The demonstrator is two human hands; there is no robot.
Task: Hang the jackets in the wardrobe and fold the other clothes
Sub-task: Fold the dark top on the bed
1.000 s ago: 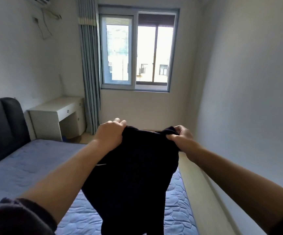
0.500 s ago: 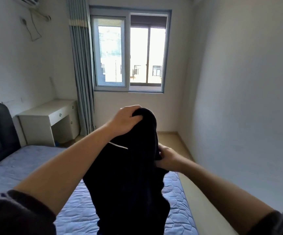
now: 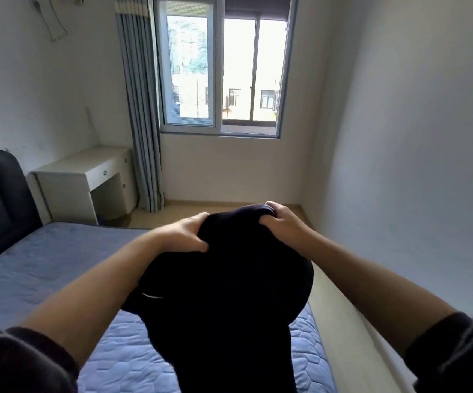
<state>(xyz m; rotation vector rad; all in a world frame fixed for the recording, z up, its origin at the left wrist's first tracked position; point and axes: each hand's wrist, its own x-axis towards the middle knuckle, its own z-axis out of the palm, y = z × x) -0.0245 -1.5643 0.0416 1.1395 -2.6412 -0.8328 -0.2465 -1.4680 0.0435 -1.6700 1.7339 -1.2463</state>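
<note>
- Head view: the left hand (image 3: 186, 234) and right hand (image 3: 283, 222) hold a black garment (image 3: 229, 293) in the air above the bed (image 3: 45, 265).
- The fingers of the 2 hands are curled, pinching its bunched top edge; the rest hangs down.

No legible text, number, brand or sign.
Only a short white curved stroke (image 3: 152, 295) near the edge of the black garment (image 3: 229, 293), too small and blurred to read as a letter or a logo.
</note>
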